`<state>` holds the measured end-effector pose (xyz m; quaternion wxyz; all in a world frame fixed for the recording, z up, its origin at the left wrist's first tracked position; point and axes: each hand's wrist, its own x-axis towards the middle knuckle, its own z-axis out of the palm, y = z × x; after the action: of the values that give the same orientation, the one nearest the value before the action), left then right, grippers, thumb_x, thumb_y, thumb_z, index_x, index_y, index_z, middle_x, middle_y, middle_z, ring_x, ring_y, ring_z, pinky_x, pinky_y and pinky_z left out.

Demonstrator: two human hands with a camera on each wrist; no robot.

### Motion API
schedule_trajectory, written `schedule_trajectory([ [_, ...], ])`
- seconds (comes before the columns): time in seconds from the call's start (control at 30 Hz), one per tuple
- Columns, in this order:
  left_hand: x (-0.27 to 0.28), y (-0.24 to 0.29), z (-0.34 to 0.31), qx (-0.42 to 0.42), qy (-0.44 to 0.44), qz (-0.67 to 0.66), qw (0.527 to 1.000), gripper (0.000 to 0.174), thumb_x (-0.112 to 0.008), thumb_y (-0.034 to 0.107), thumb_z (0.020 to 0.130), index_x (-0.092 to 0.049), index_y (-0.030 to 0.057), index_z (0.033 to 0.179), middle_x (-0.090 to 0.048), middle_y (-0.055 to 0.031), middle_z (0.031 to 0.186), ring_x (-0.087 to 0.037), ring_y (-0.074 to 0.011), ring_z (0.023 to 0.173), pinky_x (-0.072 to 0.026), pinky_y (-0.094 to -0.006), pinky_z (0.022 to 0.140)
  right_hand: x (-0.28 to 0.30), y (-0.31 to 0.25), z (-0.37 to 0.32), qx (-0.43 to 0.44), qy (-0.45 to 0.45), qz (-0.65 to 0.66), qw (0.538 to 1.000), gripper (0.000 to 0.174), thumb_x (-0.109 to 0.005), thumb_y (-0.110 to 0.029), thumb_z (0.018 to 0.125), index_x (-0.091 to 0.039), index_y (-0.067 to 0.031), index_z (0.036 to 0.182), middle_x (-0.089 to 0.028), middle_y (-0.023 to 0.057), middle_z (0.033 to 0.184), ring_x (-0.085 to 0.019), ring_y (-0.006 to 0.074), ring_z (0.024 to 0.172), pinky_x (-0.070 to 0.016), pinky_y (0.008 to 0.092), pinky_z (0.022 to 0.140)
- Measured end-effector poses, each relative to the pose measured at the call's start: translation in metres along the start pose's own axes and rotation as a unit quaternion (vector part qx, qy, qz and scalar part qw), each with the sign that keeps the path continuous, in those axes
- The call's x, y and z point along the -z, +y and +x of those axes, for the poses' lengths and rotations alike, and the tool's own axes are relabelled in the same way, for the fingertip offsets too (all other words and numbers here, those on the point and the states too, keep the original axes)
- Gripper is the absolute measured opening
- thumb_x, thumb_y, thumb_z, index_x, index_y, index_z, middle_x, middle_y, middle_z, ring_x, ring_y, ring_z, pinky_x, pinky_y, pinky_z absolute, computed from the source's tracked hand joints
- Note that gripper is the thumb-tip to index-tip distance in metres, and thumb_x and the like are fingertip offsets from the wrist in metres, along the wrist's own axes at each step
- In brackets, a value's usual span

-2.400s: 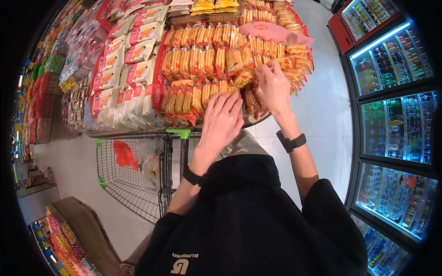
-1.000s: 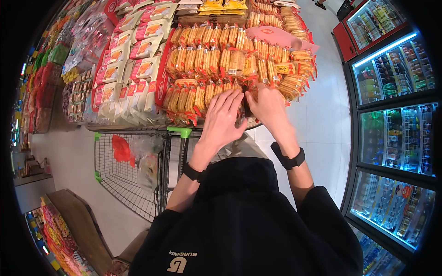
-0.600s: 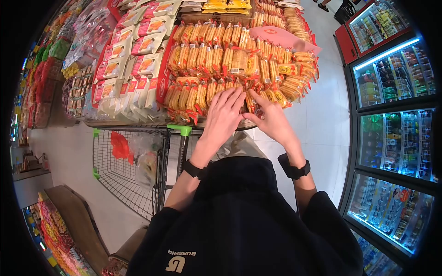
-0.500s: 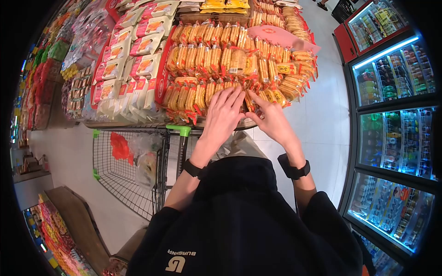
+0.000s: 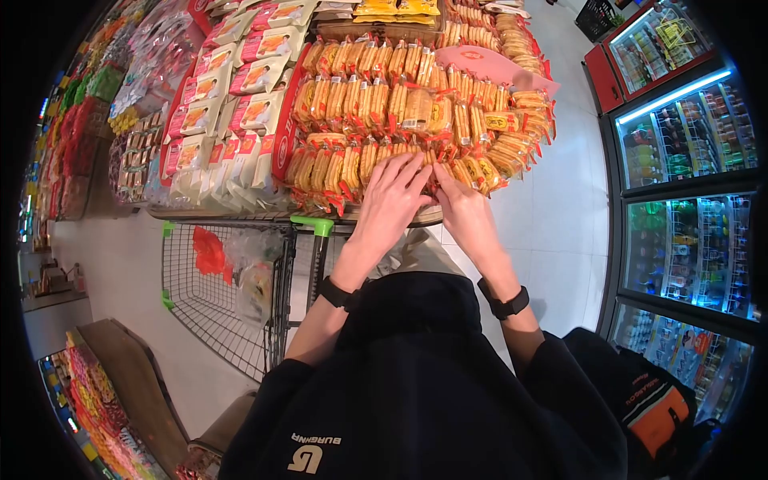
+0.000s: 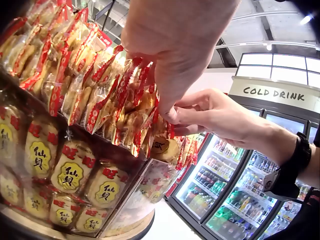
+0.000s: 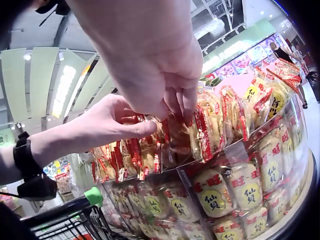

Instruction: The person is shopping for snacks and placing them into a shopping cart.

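Note:
Rows of rice cracker packs (image 5: 376,104) in clear wrap with red ends fill a round display stand (image 5: 240,214). My left hand (image 5: 406,174) lies with straight, spread fingers on the front row of packs (image 5: 336,172). Right beside it, my right hand (image 5: 445,178) has its fingers curled into the same row. In the left wrist view the right hand (image 6: 172,117) pinches the top of a cracker pack (image 6: 162,145) just under the left hand (image 6: 165,85). In the right wrist view the right hand's fingers (image 7: 182,107) dip between packs (image 7: 207,130), with the left hand (image 7: 107,122) alongside.
A wire shopping cart (image 5: 228,308) with a green handle (image 5: 310,227) stands against the stand on my left, holding a red bag (image 5: 212,264). Lit drink fridges (image 5: 680,232) line the right. A black and orange bag (image 5: 652,400) sits low on the right. White-and-red snack packs (image 5: 216,120) fill the stand's left part.
My right hand came down from the back rows to the front row, close beside the left hand, which stayed put. The black and orange bag has entered at the lower right.

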<state>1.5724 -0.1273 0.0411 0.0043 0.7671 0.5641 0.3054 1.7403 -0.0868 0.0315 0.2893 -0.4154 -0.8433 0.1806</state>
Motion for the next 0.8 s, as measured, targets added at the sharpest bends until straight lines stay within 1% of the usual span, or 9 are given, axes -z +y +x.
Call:
schedule_trajectory([
  [0.03, -0.002, -0.001, 0.000, 0.000, 0.002, 0.003, 1.000, 0.051, -0.077, 0.017, 0.076, -0.063, -0.0017, 0.122, -0.060, -0.0158, 0.132, -0.051, -0.0323, 0.126, -0.0400, -0.0443, 0.107, 0.003, 0.002, -0.001, 0.003, -0.003, 0.004, 1.000, 0.037, -0.067, -0.005, 0.087, -0.061, 0.0005, 0.122, -0.069, 0.0224, 0.095, -0.068, 0.0390, 0.085, -0.0549, 0.0468, 0.072],
  [0.1, -0.007, -0.002, -0.001, 0.000, 0.005, 0.010, 1.000, 0.047, -0.076, 0.017, 0.079, -0.065, 0.0003, 0.122, -0.059, -0.0143, 0.134, -0.052, -0.0327, 0.125, -0.0406, -0.0442, 0.105, 0.003, 0.007, 0.000, 0.005, 0.001, 0.000, 1.000, 0.033, -0.068, -0.004, 0.084, -0.064, -0.0010, 0.117, -0.070, 0.0189, 0.092, -0.066, 0.0352, 0.088, -0.0526, 0.0457, 0.078],
  [0.23, -0.012, 0.002, 0.001, -0.007, 0.012, 0.034, 0.999, 0.046, -0.075, 0.020, 0.079, -0.065, -0.0022, 0.118, -0.060, -0.0171, 0.130, -0.051, -0.0323, 0.125, -0.0395, -0.0455, 0.107, -0.001, 0.009, 0.000, -0.003, 0.011, -0.028, 1.000, 0.028, -0.069, -0.003, 0.081, -0.067, -0.0037, 0.109, -0.071, 0.0134, 0.089, -0.063, 0.0294, 0.092, -0.0468, 0.0422, 0.086],
  [0.33, -0.007, 0.003, 0.001, -0.007, 0.012, 0.037, 0.999, 0.043, -0.073, 0.020, 0.081, -0.065, -0.0022, 0.117, -0.059, -0.0171, 0.131, -0.051, -0.0320, 0.124, -0.0395, -0.0458, 0.107, -0.002, 0.009, 0.001, 0.029, 0.046, -0.046, 0.997, 0.027, -0.070, -0.003, 0.081, -0.067, -0.0046, 0.107, -0.071, 0.0116, 0.089, -0.063, 0.0284, 0.094, -0.0441, 0.0405, 0.087],
  [0.4, -0.002, 0.006, 0.000, -0.009, 0.014, 0.023, 1.000, 0.041, -0.072, 0.019, 0.082, -0.064, -0.0024, 0.117, -0.059, -0.0171, 0.131, -0.051, -0.0319, 0.124, -0.0397, -0.0456, 0.107, -0.002, 0.010, 0.002, 0.022, 0.042, -0.042, 0.998, 0.026, -0.070, -0.004, 0.081, -0.067, -0.0045, 0.107, -0.071, 0.0114, 0.089, -0.062, 0.0290, 0.095, -0.0442, 0.0416, 0.088],
  [0.53, -0.008, 0.004, -0.006, -0.010, 0.008, 0.033, 0.999, 0.049, -0.074, 0.016, 0.079, -0.062, -0.0022, 0.122, -0.058, -0.0161, 0.133, -0.051, -0.0321, 0.124, -0.0402, -0.0450, 0.107, -0.004, 0.006, 0.006, -0.016, 0.042, -0.049, 0.998, 0.024, -0.071, -0.005, 0.081, -0.067, -0.0043, 0.105, -0.072, 0.0116, 0.093, -0.062, 0.0293, 0.097, -0.0443, 0.0421, 0.088],
  [0.6, -0.012, 0.002, -0.006, -0.008, 0.006, 0.057, 0.998, 0.055, -0.078, 0.014, 0.075, -0.062, -0.0002, 0.126, -0.057, -0.0138, 0.135, -0.051, -0.0320, 0.125, -0.0407, -0.0446, 0.107, -0.006, 0.010, 0.006, 0.001, 0.023, -0.052, 0.998, 0.028, -0.071, -0.008, 0.082, -0.067, -0.0041, 0.109, -0.072, 0.0127, 0.100, -0.062, 0.0296, 0.102, -0.0443, 0.0420, 0.091],
  [0.73, -0.008, 0.004, -0.006, 0.000, 0.011, 0.025, 1.000, 0.058, -0.078, 0.015, 0.075, -0.060, 0.0000, 0.128, -0.055, -0.0148, 0.138, -0.049, -0.0324, 0.128, -0.0394, -0.0452, 0.109, 0.006, 0.005, -0.001, 0.034, 0.017, -0.026, 0.999, 0.039, -0.071, -0.014, 0.087, -0.063, -0.0034, 0.124, -0.068, 0.0156, 0.118, -0.060, 0.0308, 0.113, -0.0431, 0.0425, 0.099],
  [0.8, -0.004, 0.007, -0.008, -0.004, 0.018, 0.015, 1.000, 0.059, -0.078, 0.016, 0.076, -0.059, 0.0002, 0.129, -0.054, -0.0152, 0.139, -0.048, -0.0323, 0.131, -0.0385, -0.0453, 0.110, 0.010, 0.003, -0.005, 0.017, -0.003, -0.016, 1.000, 0.044, -0.070, -0.016, 0.089, -0.059, -0.0029, 0.130, -0.064, 0.0160, 0.126, -0.058, 0.0314, 0.117, -0.0419, 0.0430, 0.102],
])
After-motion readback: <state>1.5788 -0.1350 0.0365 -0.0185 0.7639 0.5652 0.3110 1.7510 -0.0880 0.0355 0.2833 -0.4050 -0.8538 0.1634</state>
